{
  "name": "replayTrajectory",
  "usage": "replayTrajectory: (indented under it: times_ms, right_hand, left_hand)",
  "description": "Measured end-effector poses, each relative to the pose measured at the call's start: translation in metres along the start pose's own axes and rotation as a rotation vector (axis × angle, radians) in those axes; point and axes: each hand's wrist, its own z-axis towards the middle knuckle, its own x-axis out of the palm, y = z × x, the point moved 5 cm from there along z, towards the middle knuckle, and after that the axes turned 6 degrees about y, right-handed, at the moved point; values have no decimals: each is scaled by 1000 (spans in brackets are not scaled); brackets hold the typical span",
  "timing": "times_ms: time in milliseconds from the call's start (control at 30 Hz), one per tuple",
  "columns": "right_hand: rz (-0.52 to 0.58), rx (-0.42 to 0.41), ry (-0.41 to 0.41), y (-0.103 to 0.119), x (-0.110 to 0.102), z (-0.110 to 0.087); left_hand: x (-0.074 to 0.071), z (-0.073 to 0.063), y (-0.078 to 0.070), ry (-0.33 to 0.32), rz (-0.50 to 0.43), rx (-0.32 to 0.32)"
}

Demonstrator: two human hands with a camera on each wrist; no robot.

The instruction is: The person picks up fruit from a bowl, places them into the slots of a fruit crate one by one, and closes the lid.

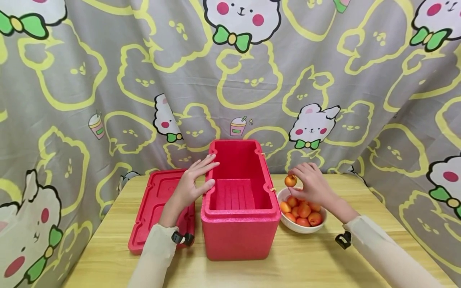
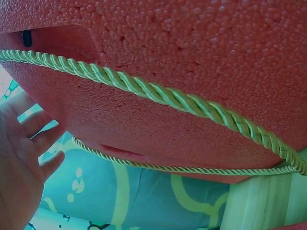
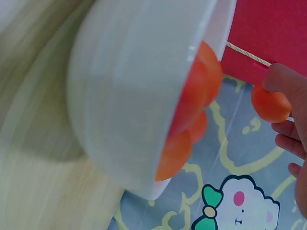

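Observation:
A red foam box stands open on the table, and its inside shows bare ribbed flooring. My left hand has its fingers extended at the box's left rim, the fingertips against or very near it. In the left wrist view, a twisted cord runs along the box's side, with the left hand beside it. My right hand pinches an apricot between thumb and fingers, just above a white bowl. Several orange-red apricots fill that bowl. The right wrist view shows the held apricot clear of the bowl.
The red lid lies flat on the table left of the box, partly behind the left forearm. A patterned curtain hangs behind and beside the wooden table. The bowl stands close to the box's right side.

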Motion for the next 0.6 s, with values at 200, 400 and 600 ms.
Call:
replayTrajectory:
  times_ms: [200,400,600]
  right_hand:
    - [83,92,-138,-7,-21,11]
    - [172,149,-258,-10,-39,28]
    - [347,283,-275,-4,-50,49]
  left_hand:
    - [0,0,1,-13,-8,11]
    - [1,-2,2,-5,-19,4]
    - [1,-2,-1,-10,-17,11]
